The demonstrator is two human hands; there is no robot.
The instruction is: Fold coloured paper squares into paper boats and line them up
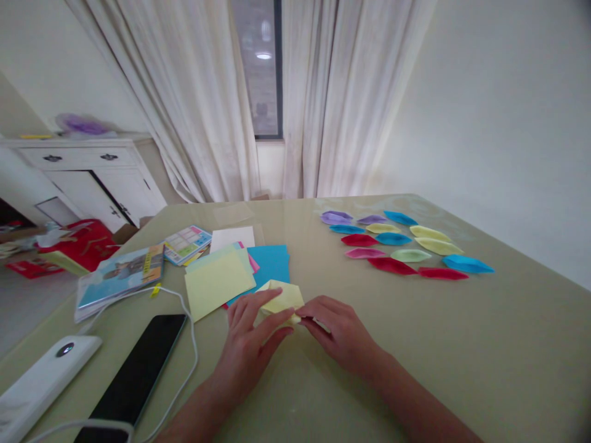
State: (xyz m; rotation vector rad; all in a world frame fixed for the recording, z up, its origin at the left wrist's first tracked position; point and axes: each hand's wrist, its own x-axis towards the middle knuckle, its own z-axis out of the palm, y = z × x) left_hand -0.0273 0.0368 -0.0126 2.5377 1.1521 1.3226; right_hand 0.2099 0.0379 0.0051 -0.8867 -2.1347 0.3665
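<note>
Between my hands is a pale yellow folded sheet of paper [287, 296], partly folded, with corners tucked in. My left hand [252, 329] grips its left and near side, fingers over the top and thumb below. My right hand [339, 329] pinches the paper's near right corner between thumb and fingertips. Just beyond my left hand lies a stack of yellow paper sheets [217, 286], beside a blue sheet [274, 261]. To the right stand several folded paper boats, among them a red one [391, 266], a blue one [467, 264] and a yellow one [438, 246].
At the left lie a black phone [138, 369], a white device [46, 381], a white cable [196, 351] and books [122, 277]. A colourful booklet [188, 243] and a white sheet [232, 238] are farther back. The table [462, 344] ends near the curtains [198, 111].
</note>
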